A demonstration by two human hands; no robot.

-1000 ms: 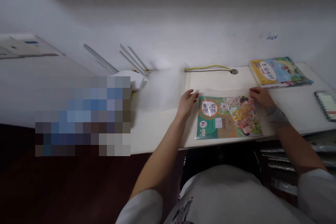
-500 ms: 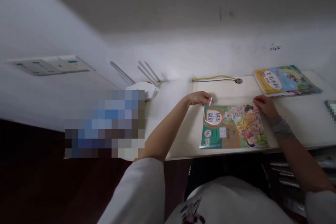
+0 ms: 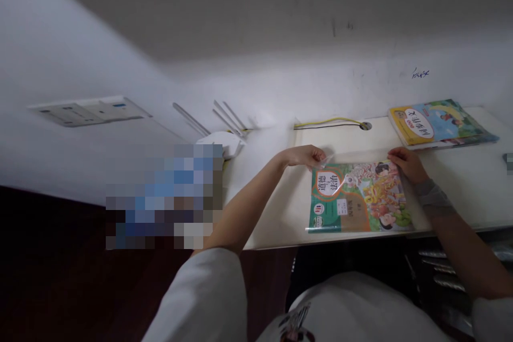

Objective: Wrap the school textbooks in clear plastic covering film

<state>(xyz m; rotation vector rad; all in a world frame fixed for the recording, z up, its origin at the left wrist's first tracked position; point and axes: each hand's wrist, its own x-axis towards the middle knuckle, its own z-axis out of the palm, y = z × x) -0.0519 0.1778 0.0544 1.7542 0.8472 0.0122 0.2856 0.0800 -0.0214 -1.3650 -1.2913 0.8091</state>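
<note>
A textbook [image 3: 356, 200] with a green and orange illustrated cover lies on the white desk [image 3: 276, 219], near its front edge. Clear plastic film [image 3: 329, 160] sticks up at the book's upper left corner. My left hand [image 3: 312, 156] is closed, pinching that film between thumb and fingers. At the upper right corner, my right hand [image 3: 404, 163] has its thumb and fingers closed on the edge of the book or its film; which of the two I cannot make out.
More books, a yellow and blue one [image 3: 436, 122] on top, lie at the back right. A white router [image 3: 220, 144] with antennas stands at the left. A yellow cable [image 3: 328, 121] runs to a desk hole [image 3: 365, 126]. The wall [image 3: 280, 85] rises behind.
My left hand has turned slightly and the film in it is lifted and folded toward the right. My right hand stays at the upper right corner. The view has shifted a little.
</note>
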